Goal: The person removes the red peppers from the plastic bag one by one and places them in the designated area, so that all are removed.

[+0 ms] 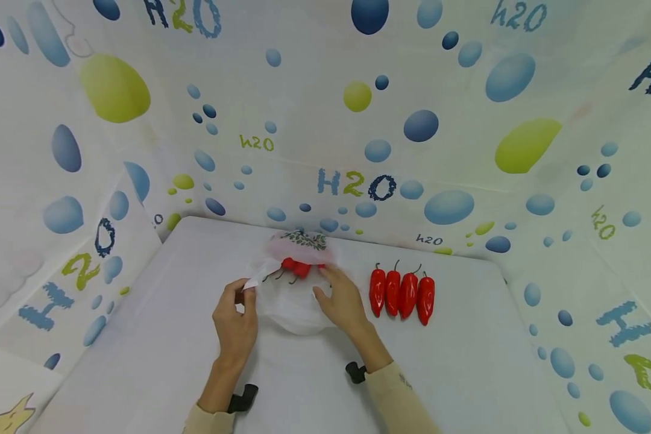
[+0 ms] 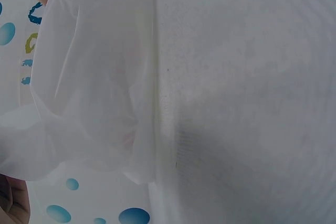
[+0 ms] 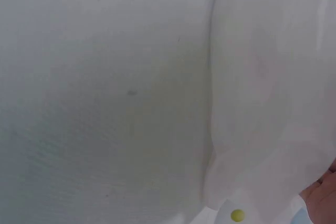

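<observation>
A thin white translucent bag [image 1: 295,310] with a leafy green print lies between my hands, its mouth held apart. Several red peppers [image 1: 301,269] with thin stems show in the opening. My left hand [image 1: 237,322] pinches the bag's edge on the left between thumb and fingers. On the other side, my right hand [image 1: 343,301] has its thumb and fingers spread, the fingertips at the bag's upper edge close to a red pepper. Both wrist views are mostly filled by the bag, seen as pale film [image 2: 100,77] on the left and as a similar sheet [image 3: 268,87] on the right.
Several red peppers [image 1: 408,295] lie side by side in a row on the white table [image 1: 466,361], right of my right hand. Patterned sheets [image 1: 304,108] with blue and green spots enclose the table at the back and sides.
</observation>
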Demonstrator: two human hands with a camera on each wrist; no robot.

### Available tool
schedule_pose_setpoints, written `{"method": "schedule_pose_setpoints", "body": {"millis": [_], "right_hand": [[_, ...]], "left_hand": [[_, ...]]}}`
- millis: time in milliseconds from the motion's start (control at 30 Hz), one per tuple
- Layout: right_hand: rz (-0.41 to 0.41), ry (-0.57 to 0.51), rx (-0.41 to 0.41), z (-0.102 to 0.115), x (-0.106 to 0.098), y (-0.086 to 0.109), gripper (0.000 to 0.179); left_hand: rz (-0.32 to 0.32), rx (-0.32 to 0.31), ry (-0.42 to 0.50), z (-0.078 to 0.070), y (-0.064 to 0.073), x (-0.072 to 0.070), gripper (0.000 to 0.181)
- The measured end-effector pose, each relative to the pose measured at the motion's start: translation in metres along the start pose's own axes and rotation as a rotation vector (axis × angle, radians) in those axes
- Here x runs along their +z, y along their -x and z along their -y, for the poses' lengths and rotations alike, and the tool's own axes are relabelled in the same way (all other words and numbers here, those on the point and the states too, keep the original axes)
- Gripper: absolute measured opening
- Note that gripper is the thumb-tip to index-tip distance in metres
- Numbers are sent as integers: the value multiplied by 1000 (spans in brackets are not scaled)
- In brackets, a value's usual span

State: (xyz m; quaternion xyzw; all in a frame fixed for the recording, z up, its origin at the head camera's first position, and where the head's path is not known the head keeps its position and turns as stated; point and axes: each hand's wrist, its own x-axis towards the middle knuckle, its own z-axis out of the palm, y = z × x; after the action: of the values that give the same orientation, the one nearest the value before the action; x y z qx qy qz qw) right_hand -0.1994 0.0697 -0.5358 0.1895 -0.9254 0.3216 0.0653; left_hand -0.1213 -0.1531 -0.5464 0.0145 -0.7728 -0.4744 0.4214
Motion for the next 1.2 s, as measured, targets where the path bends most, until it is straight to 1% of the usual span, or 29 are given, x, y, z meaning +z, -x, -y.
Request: {"method": "schedule_pose_setpoints", "body": {"millis": [167,333,500,633,767,967,1100,1200], "right_hand": [[-3,14,45,-7,8,-10,63],[-33,15,72,-13,19,-17,70],[-57,11,101,-14,23,-21,66],[-63,6,154,-10,24,-24,64],[-54,14,202,-6,23,-30,62],[-41,58,261,-10,28,-37,59],[-46,81,292,-16,31,-43,58],[-51,86,309,-21,33,-46,56]], "left_hand": [[-9,9,19,1,0,1,17],[-11,20,12,2,0,1,16],[-21,41,-1,3,0,2,16],[-28,51,-3,3,0,2,16],[-42,69,12,4,-2,4,15],[-53,95,22,3,-2,5,15],[-43,85,28,3,-1,5,15],[-20,66,26,4,1,5,16]]}}
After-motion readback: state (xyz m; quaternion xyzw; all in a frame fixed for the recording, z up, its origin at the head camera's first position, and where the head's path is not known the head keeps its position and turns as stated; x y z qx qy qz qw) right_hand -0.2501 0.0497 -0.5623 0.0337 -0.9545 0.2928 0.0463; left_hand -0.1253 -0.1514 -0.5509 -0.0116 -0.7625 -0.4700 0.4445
